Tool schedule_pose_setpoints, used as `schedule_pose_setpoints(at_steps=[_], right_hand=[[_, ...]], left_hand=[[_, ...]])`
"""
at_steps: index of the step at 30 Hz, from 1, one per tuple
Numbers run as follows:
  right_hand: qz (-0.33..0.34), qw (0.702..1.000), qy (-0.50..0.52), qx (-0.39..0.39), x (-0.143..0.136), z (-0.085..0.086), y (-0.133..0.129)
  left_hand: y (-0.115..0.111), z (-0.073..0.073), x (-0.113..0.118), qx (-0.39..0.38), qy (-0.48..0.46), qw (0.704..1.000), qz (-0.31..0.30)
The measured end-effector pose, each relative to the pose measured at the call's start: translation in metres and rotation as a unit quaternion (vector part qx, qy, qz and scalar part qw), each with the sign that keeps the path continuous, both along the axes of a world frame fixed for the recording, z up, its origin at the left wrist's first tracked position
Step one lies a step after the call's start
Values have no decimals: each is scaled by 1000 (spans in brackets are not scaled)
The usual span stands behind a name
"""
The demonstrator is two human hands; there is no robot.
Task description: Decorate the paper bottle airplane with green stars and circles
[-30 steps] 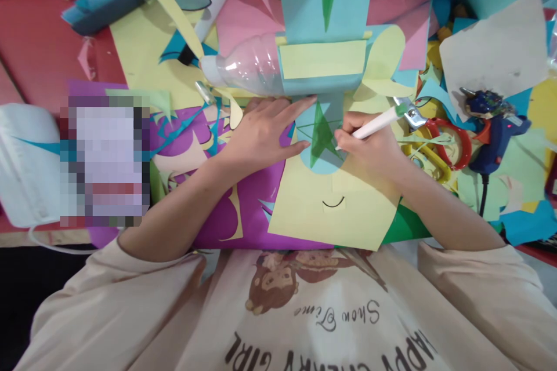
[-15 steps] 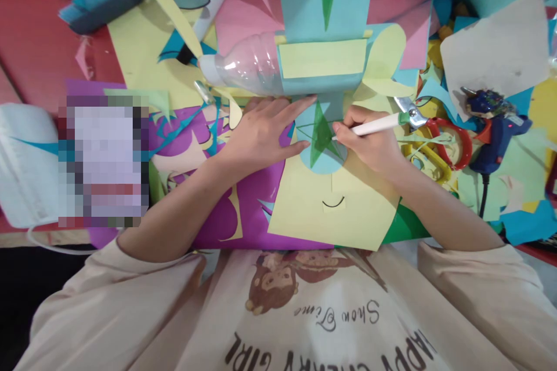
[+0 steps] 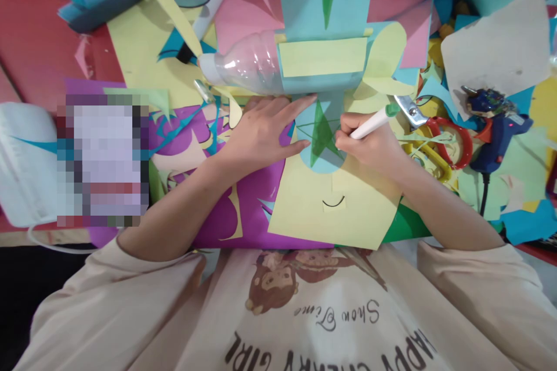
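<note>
My right hand (image 3: 365, 142) is closed round a white marker (image 3: 373, 124) with a green end. Its tip, mostly hidden by my fingers, meets the right side of a green star (image 3: 322, 138). The star is drawn on a light blue paper piece (image 3: 321, 166) with a rounded lower end; part of it is filled with green and part shows only as outline. My left hand (image 3: 265, 130) lies flat with fingers spread, its fingertips on the left edge of the blue piece. Beneath is a pale yellow sheet (image 3: 300, 214) bearing a small curved black line.
Beyond my hands lies a clear plastic bottle (image 3: 250, 64) wrapped in blue and yellow paper. To the right are red-handled scissors (image 3: 452, 142) and a blue glue gun (image 3: 491, 145). Purple foam or paper (image 3: 261, 197) and scraps spread leftward. A black-and-white marker (image 3: 209, 11) lies at the back.
My right hand has tilted the marker more upright, and its tip has shifted slightly down and right along the star. My left hand has stayed in place.
</note>
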State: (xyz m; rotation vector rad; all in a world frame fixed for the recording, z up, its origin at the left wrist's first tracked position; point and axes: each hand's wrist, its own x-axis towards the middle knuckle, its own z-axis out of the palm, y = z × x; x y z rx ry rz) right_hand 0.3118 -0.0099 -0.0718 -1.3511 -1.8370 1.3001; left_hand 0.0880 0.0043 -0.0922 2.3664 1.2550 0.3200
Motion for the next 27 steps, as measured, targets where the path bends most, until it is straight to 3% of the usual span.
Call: schedule_pose_setpoints(at_steps=[17, 27], right_hand=[[37, 998, -58, -8, 3, -2, 0], [-85, 989, 115, -35, -2, -2, 3]], left_hand=[[0, -2, 0, 24, 10, 1000, -7], [0, -2, -1, 13, 6, 1000, -5]])
